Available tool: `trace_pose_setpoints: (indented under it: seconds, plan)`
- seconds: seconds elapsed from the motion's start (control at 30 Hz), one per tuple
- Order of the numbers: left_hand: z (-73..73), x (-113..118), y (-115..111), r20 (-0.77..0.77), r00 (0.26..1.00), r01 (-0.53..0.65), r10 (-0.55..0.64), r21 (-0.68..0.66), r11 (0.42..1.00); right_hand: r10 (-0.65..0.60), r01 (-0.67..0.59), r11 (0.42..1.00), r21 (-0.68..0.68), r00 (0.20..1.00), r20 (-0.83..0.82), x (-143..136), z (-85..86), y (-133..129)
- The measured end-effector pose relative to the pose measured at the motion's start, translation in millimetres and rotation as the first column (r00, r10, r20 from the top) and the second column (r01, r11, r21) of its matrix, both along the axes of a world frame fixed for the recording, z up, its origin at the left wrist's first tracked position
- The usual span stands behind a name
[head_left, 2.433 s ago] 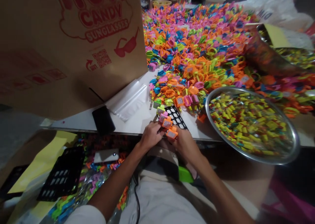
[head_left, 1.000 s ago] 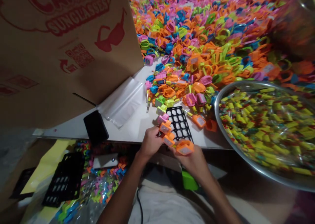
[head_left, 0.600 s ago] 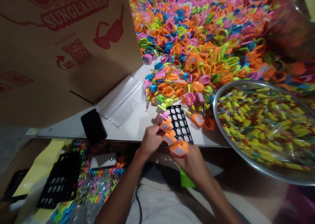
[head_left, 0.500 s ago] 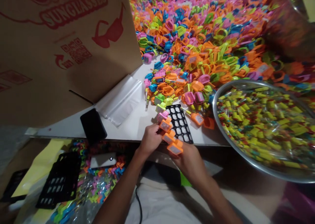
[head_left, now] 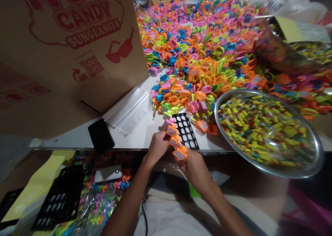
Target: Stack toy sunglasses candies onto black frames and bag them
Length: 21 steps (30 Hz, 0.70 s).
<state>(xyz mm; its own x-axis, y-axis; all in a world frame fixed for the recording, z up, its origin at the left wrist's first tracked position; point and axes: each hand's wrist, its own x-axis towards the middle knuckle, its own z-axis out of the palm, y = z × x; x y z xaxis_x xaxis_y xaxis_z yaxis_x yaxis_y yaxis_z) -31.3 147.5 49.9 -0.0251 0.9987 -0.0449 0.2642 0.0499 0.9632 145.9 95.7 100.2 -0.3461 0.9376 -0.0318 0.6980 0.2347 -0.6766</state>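
Observation:
A row of small plastic pieces (head_left: pixel 174 141), mostly orange with pink and lime at the far end, runs between my two hands at the table's near edge. My left hand (head_left: pixel 158 146) is closed on the row's left side. Around the nearest orange piece, the fingers of my right hand (head_left: pixel 193 163) are closed. Just beyond lies a black grid tray (head_left: pixel 186 130) on the white table (head_left: pixel 140 139). A colourful heap of similar pieces (head_left: pixel 199 64) spreads behind it.
A large cardboard box (head_left: pixel 77 66) stands at the left, beside clear plastic bags (head_left: pixel 128 111) and a black phone (head_left: pixel 101 135). At the right, a metal bowl (head_left: pixel 218 116) holds yellow wrapped items. Black trays (head_left: pixel 58 198) and a white device (head_left: pixel 108 173) lie below the table edge.
The view has tilted up, showing more of the far table and a person's torso at the back. Both hands keep their hold on the row, with little change.

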Motion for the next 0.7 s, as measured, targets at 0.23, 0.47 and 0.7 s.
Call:
trace_pose_setpoints:
  seconds: [0.23,0.47,0.7]
  plan:
    - [6.3,-5,17,-0.102,0.982,-0.160,0.162,0.026,0.987,0.068,-0.065,0.997,0.044,0.996,-0.060,-5,2.6,33]
    - [4.4,-4,19,-0.090,0.985,-0.146,0.149,0.042,0.988,0.064,-0.065,0.997,-0.027,0.997,-0.031,-9,6.2,36]
    - [13.2,-7,6,-0.034,0.990,-0.139,0.139,0.011,0.990,-0.030,0.007,0.996,0.084,0.961,0.274,28,41.1,70]
